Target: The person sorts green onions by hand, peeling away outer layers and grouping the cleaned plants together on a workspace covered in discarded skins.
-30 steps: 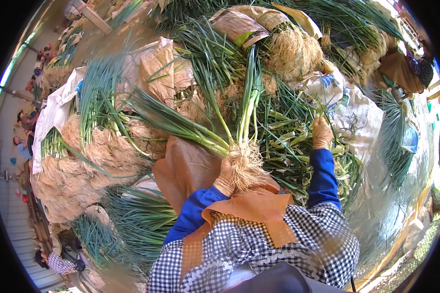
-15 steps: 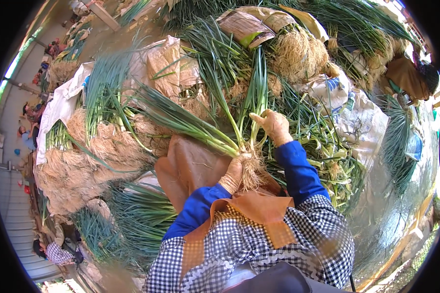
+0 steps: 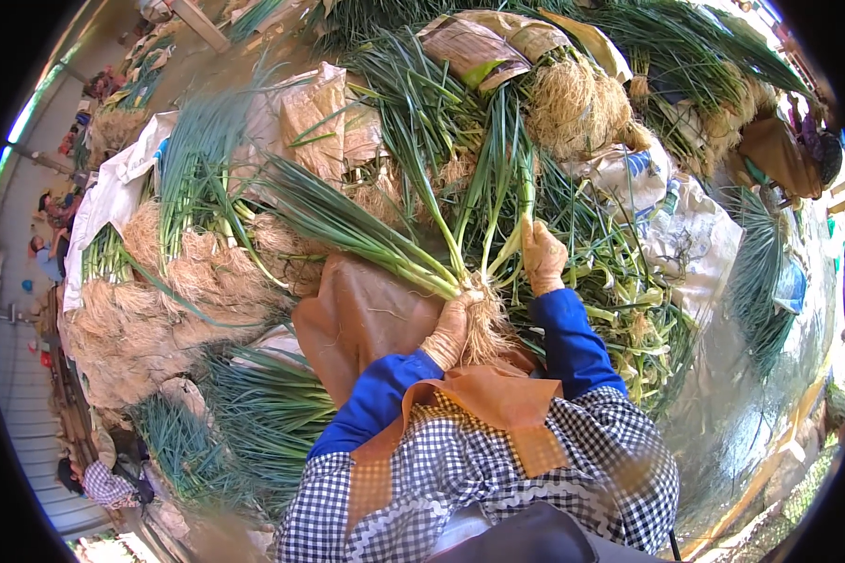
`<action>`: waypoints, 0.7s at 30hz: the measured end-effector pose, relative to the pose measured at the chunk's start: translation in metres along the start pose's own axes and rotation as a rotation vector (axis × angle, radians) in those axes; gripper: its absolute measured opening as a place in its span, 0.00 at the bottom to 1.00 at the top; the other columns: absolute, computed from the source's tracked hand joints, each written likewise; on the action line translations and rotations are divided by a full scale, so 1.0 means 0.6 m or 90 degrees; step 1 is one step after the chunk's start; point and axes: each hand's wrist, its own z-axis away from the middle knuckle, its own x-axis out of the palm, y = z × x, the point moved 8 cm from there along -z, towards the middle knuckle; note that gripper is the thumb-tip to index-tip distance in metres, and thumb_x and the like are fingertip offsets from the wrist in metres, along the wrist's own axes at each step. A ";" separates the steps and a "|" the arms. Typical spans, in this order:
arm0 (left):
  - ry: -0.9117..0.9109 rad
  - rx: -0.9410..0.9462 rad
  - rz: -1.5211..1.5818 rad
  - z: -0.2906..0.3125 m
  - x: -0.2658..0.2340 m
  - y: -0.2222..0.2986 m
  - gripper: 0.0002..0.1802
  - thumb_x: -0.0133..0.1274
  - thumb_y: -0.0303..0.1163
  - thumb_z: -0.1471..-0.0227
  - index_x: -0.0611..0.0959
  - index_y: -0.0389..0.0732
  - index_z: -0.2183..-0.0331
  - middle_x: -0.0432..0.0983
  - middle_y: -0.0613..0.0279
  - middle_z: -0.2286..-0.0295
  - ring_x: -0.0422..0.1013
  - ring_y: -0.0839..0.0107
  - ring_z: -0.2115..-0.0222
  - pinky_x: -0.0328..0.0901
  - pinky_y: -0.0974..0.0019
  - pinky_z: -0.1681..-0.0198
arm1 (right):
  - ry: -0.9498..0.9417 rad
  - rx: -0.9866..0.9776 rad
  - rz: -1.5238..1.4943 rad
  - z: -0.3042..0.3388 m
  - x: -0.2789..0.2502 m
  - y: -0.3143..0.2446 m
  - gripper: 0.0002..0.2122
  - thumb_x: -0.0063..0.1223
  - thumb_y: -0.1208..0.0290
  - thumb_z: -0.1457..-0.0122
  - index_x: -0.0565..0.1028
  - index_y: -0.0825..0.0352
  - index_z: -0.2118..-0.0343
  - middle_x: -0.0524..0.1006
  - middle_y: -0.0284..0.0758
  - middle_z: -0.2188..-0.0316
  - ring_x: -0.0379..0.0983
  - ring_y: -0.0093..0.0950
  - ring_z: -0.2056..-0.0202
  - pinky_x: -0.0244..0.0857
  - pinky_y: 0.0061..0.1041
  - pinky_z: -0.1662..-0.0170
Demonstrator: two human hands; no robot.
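A bunch of green onions [image 3: 421, 269] is fanned out over my lap, its pale stringy roots [image 3: 485, 328] hanging toward me. My left hand [image 3: 448, 331], in a tan glove, is closed around the white bases just above those roots. To the right, my right hand [image 3: 544, 259], gloved alike, pinches a green onion leaf [image 3: 527, 192] that stands apart from the other stalks. The fingertips of that hand are partly hidden, so how many leaves it pinches I cannot tell. Brown apron cloth [image 3: 366, 314] spreads beneath the bunch.
Rooted green onion bundles [image 3: 192, 272] lie on the left, with another green pile [image 3: 268, 403] nearer me. Stripped leaves [image 3: 643, 319] heap up at right beside plastic sheeting [image 3: 699, 249]. Larger bundles [image 3: 577, 98] lie ahead. Other people [image 3: 113, 483] sit at the far left.
My right hand has moved right and slightly toward me, drawing a leaf away from the bunch, which now fans wider. My left hand keeps its hold on the bases.
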 end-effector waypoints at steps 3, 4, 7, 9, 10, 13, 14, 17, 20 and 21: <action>0.020 -0.025 0.000 0.007 -0.006 0.008 0.09 0.47 0.26 0.55 0.75 0.37 0.67 0.73 0.63 0.79 0.70 0.70 0.81 0.68 0.69 0.79 | 0.079 -0.233 0.050 0.028 -0.060 -0.070 0.17 0.50 0.60 0.47 0.65 0.62 0.87 0.66 0.38 0.93 0.66 0.37 0.88 0.59 0.31 0.84; 0.014 -0.041 -0.014 0.005 -0.003 0.006 0.10 0.47 0.27 0.55 0.75 0.38 0.67 0.73 0.63 0.79 0.69 0.70 0.83 0.68 0.69 0.81 | 0.067 -0.271 0.076 0.039 -0.063 -0.078 0.17 0.49 0.59 0.46 0.64 0.62 0.87 0.66 0.38 0.92 0.65 0.37 0.88 0.59 0.31 0.84; -0.041 -0.071 -0.014 -0.002 0.005 -0.006 0.09 0.47 0.29 0.54 0.75 0.38 0.68 0.73 0.60 0.79 0.70 0.68 0.82 0.68 0.67 0.79 | 0.015 -0.048 -0.136 0.051 -0.022 -0.030 0.15 0.46 0.60 0.45 0.68 0.61 0.84 0.67 0.38 0.90 0.66 0.36 0.88 0.59 0.30 0.84; -0.046 -0.097 0.042 0.006 0.007 -0.006 0.11 0.45 0.30 0.53 0.75 0.36 0.66 0.74 0.56 0.76 0.72 0.65 0.76 0.70 0.64 0.73 | -0.080 -0.326 -0.010 0.110 -0.026 -0.118 0.09 0.46 0.65 0.47 0.70 0.60 0.81 0.67 0.34 0.91 0.67 0.29 0.87 0.60 0.29 0.83; -0.044 -0.105 0.136 -0.001 0.000 -0.008 0.14 0.43 0.30 0.52 0.73 0.35 0.63 0.74 0.54 0.71 0.72 0.65 0.72 0.70 0.63 0.68 | -0.132 -0.486 0.055 0.150 -0.034 -0.157 0.07 0.46 0.66 0.48 0.70 0.60 0.79 0.67 0.33 0.90 0.68 0.27 0.87 0.60 0.28 0.84; -0.096 -0.076 0.209 0.003 0.047 0.023 0.17 0.41 0.31 0.52 0.71 0.32 0.60 0.73 0.51 0.66 0.72 0.59 0.69 0.69 0.58 0.62 | -0.508 -0.649 0.287 0.230 -0.045 -0.092 0.09 0.47 0.66 0.50 0.71 0.56 0.65 0.71 0.29 0.82 0.70 0.23 0.84 0.62 0.28 0.83; -0.261 -0.151 0.316 0.011 0.056 0.033 0.19 0.42 0.32 0.53 0.71 0.32 0.59 0.72 0.50 0.66 0.71 0.56 0.67 0.68 0.54 0.61 | -0.514 -0.745 0.331 0.259 -0.070 -0.067 0.12 0.46 0.65 0.49 0.70 0.54 0.59 0.73 0.30 0.79 0.71 0.23 0.83 0.63 0.27 0.83; -0.235 -0.140 0.247 0.016 0.053 0.043 0.20 0.42 0.34 0.54 0.71 0.34 0.59 0.72 0.52 0.69 0.71 0.60 0.73 0.69 0.52 0.67 | -0.942 -0.388 0.515 0.260 -0.098 0.139 0.16 0.43 0.63 0.45 0.68 0.55 0.52 0.76 0.33 0.74 0.74 0.24 0.79 0.67 0.26 0.77; -0.286 -0.175 0.296 0.026 0.061 0.043 0.21 0.41 0.33 0.53 0.71 0.33 0.57 0.72 0.53 0.69 0.69 0.64 0.77 0.70 0.58 0.72 | -0.732 -0.385 0.334 0.173 -0.073 0.167 0.16 0.43 0.62 0.43 0.67 0.59 0.52 0.76 0.36 0.69 0.75 0.26 0.73 0.69 0.27 0.70; -0.283 -0.173 0.298 0.029 0.059 0.041 0.21 0.41 0.33 0.53 0.71 0.33 0.57 0.72 0.53 0.69 0.69 0.64 0.77 0.70 0.58 0.72 | -0.633 -0.331 0.136 0.125 -0.081 0.108 0.16 0.44 0.62 0.44 0.68 0.60 0.53 0.76 0.37 0.68 0.75 0.27 0.71 0.69 0.28 0.68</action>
